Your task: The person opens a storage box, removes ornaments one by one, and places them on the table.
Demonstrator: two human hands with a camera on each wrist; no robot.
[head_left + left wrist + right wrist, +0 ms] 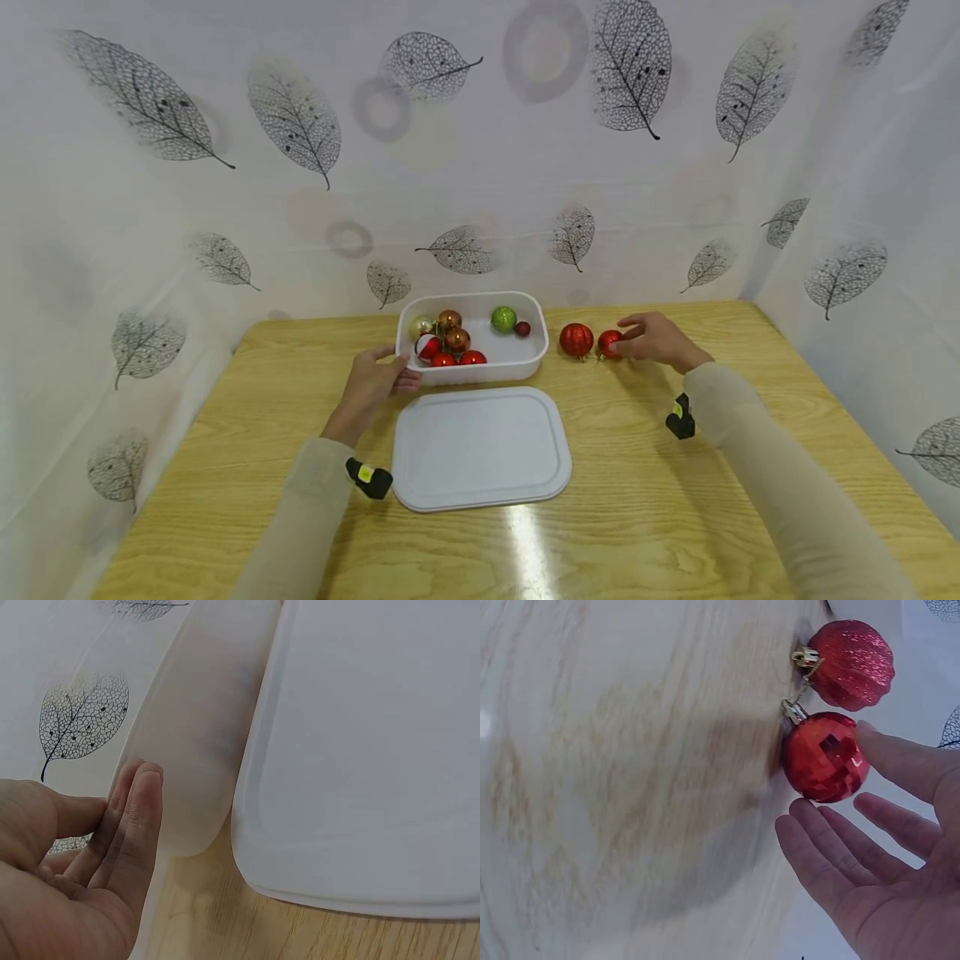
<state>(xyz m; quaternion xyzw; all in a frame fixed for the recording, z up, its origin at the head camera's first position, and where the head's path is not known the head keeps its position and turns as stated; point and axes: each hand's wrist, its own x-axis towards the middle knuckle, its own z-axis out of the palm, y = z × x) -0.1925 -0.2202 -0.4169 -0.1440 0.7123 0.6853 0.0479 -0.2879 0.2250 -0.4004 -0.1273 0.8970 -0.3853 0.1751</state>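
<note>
A white plastic box (517, 354) stands mid-table with several baubles in it: a green one (503, 318), copper ones (457, 339), red ones (472, 358). My left hand (386, 375) lies against the box's front left corner, with straight fingers (139, 802) touching its wall (199, 727). To the right of the box lie a red glitter bauble (576, 340) (853, 664) and a smaller faceted red bauble (609, 343) (821, 754). My right hand (633, 340) (829, 784) reaches round the faceted one. Its thumb touches the ball and its fingers are spread just beside it.
The box's flat white lid (480, 446) (367, 750) lies in front of the box, nearer to me. The wooden table (675, 500) is walled on three sides by a leaf-print cloth (480, 167). A small black device sits at each wrist.
</note>
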